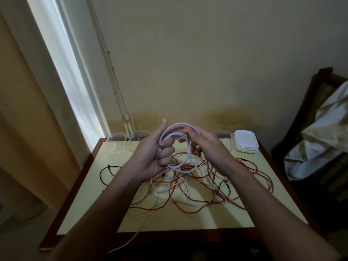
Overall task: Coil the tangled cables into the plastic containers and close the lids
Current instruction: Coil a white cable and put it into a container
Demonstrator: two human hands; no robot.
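I am seeing the left hand (156, 153) gripping a white cable (180, 171) above the middle of the table (188, 222). Its fingers are curling tightly round the gathered loops, and one digit is sticking straight up. The cable is hanging there as a round coil of several turns, lifted clear of the table top. The right hand (209, 146) is reaching in over the table's right half and touching the coil's upper right side. Its fingers are lying along the top loop, but they are blurring, so I cannot tell whether they are clamping the cable or only resting on it.

Under both hands, a tangle of cables (188, 211), red, white and black, is sprawling across the centre of the table. One pale strand is trailing off the table's near edge. Clear plastic containers (116, 146) are standing along the table's far edge towards its left corner. A stack of white lids (244, 142) is sitting at the table's far right corner.
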